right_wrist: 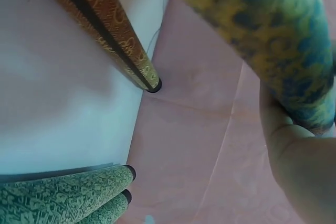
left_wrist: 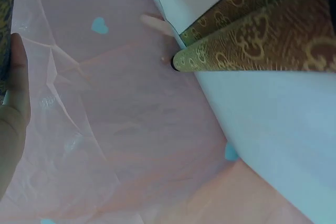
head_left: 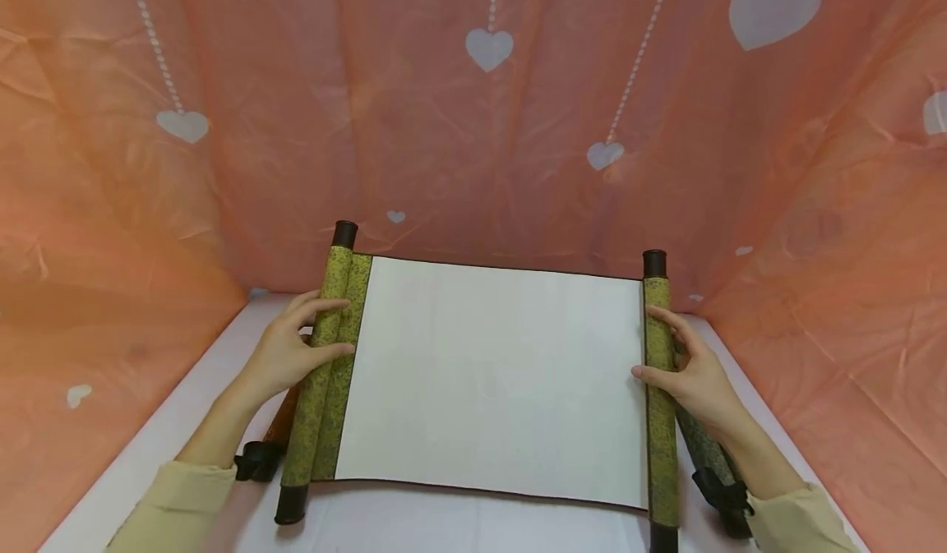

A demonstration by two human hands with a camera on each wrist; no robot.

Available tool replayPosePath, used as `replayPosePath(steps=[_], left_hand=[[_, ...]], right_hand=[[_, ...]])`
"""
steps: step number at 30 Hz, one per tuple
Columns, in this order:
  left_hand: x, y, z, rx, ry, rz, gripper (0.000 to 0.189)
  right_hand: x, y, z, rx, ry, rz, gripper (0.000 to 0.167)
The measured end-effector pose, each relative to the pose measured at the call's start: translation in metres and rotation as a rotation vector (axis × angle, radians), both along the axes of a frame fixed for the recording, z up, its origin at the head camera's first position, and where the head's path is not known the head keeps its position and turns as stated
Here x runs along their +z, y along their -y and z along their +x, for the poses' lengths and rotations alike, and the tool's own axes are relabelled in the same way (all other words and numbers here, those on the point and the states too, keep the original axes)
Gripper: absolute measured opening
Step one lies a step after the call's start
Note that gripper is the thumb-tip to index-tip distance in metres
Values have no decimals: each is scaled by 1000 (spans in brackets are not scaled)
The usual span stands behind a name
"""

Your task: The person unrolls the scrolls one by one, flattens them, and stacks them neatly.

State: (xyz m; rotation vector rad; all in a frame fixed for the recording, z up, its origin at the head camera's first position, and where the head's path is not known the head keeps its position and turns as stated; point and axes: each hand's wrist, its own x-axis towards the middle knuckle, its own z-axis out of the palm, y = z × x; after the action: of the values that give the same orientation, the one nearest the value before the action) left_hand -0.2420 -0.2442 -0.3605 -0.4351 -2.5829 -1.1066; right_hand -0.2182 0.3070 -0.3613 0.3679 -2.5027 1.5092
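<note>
The open scroll (head_left: 484, 384) is suspended above the bench (head_left: 459, 524), spread between two hands, with its white sheet (head_left: 510, 356) facing the head camera. The left hand (head_left: 284, 352) is clamped on the left roller (head_left: 309, 409), thumb and forefinger lying across the front. The right hand (head_left: 695, 376) is clamped on the right roller (head_left: 661, 421), its thumb crossing the front to the edge of the sheet. Both rollers carry a mottled yellow-green covering and terminate in black end caps (head_left: 344, 233) (the lower right cap is cut by the frame edge). A strip (head_left: 340, 393) of similar covering separates the left roller from the sheet.

A brown scroll (left_wrist: 257, 35) with a gold pattern lies on the bench; in the head view it is mostly hidden behind the left roller. Two green rolls (right_wrist: 63, 198) lie side by side on the bench, near the right hand. A black wrist fitting (head_left: 259, 461) is visible at each forearm, beside a pale sleeve (head_left: 181, 495). An orange-pink cloth (head_left: 459, 150), printed with pale hearts (head_left: 774, 12), encloses the rear and both sides
</note>
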Motion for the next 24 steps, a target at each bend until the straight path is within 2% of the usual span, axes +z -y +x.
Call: replayPosePath(steps=[5,11,17,24], left_hand=[[1,2,0,4,-35,-13,54],[5,6,3,-1,-76,-4,49],[6,11,6,-3,-46,-26,49],[5,15,10,-7,-20,-38,50]], right_hand=[[1,-2,-1,29,-43,-13,91],[7,-9,-4,60,-35,73,91],[10,-11,-3,48,-25,114,87],[7,-15,-2,34,31,53,84]])
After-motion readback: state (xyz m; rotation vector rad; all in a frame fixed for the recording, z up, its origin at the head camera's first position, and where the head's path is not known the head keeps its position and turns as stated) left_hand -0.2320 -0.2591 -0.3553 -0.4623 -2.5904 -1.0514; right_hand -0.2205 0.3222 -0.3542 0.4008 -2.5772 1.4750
